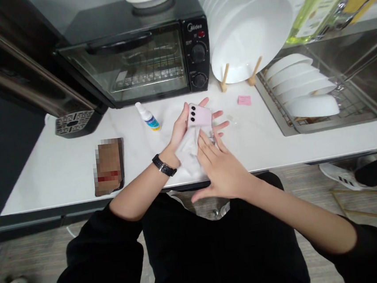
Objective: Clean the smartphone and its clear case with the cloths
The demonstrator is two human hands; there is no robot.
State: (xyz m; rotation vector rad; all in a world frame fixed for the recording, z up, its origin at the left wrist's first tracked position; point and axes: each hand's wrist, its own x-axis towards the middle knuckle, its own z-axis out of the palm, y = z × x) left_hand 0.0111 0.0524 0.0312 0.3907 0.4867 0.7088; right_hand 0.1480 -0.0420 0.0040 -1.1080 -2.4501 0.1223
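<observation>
A pink phone [202, 113] lies back side up in my left hand [181, 126], its three camera lenses facing me. The palm is under the phone, with fingertips showing past its right edge. My right hand [222, 167] holds a white cloth [189, 152] under its fingers, against the phone's lower part; the thumb sticks out to the side. The cloth hangs over my left palm and down to the counter, hiding the phone's lower end. Left of the hands, a small white spray bottle [148, 117] with a blue and yellow label stands on the counter.
On the white counter [262, 147] lie a dark-edged flat object [109, 167], its face pixelated, and a pink sticky note [244, 100]. Behind stand a black toaster oven [129, 76] and racked white plates [251, 33]. Bowls [311, 105] sit by the sink. Another person's shoe [340, 176] shows at right.
</observation>
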